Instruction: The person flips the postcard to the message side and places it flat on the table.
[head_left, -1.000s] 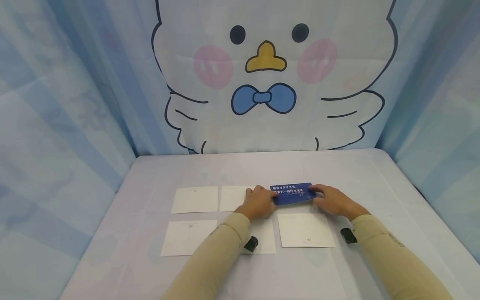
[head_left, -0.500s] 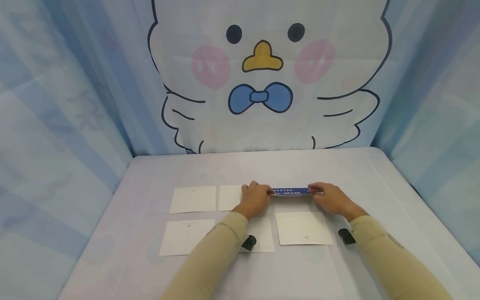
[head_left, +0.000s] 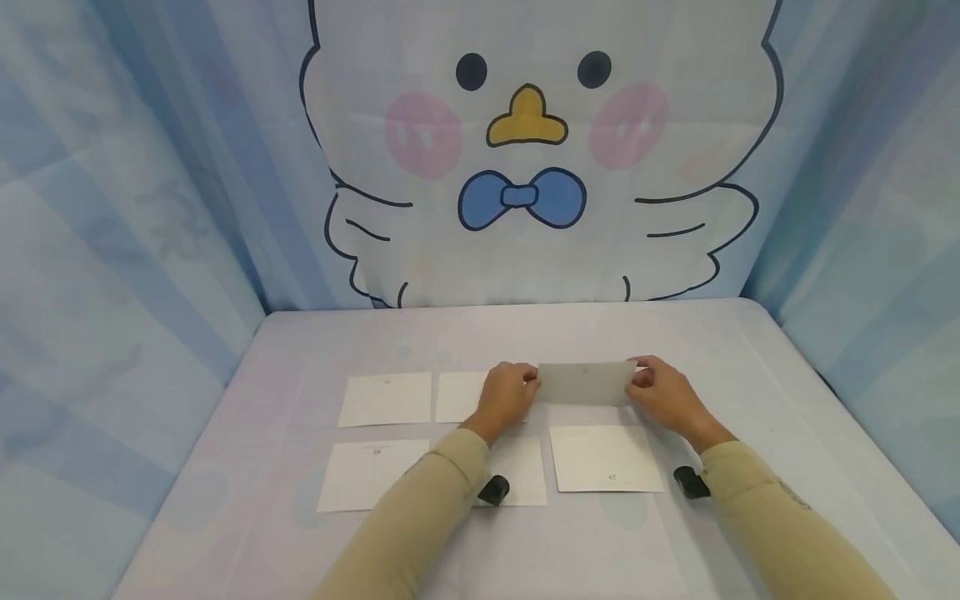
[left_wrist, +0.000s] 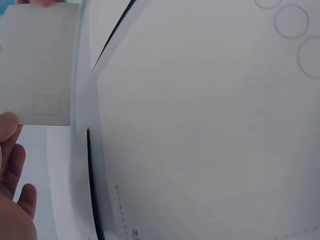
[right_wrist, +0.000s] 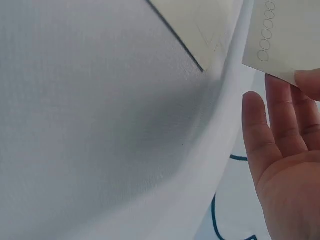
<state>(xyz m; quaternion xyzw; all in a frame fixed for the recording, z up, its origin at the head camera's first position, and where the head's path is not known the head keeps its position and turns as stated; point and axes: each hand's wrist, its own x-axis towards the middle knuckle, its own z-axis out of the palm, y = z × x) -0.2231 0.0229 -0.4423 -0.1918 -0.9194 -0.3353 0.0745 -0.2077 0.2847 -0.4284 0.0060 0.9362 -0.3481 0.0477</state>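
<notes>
Between both hands a postcard is held up off the table, its pale back facing the head camera. My left hand pinches its left end, and my right hand pinches the right end with thumb and fingers. In the left wrist view the postcard shows a small printed stamp box near the thumb. The right wrist view shows a column of small printed circles along the edge of the postcard, the thumb on its face and fingers behind. Just in front of it lies another pale card.
Several more pale cards lie flat in two rows to the left, including an upper left card and a lower left card. The left forearm partly covers one. A cartoon-printed curtain rises behind the table.
The postcard has been turned over between the hands: its blue printed face showed before, tilted to a thin strip, and now the pale back shows. Both hands stay near the same place.
</notes>
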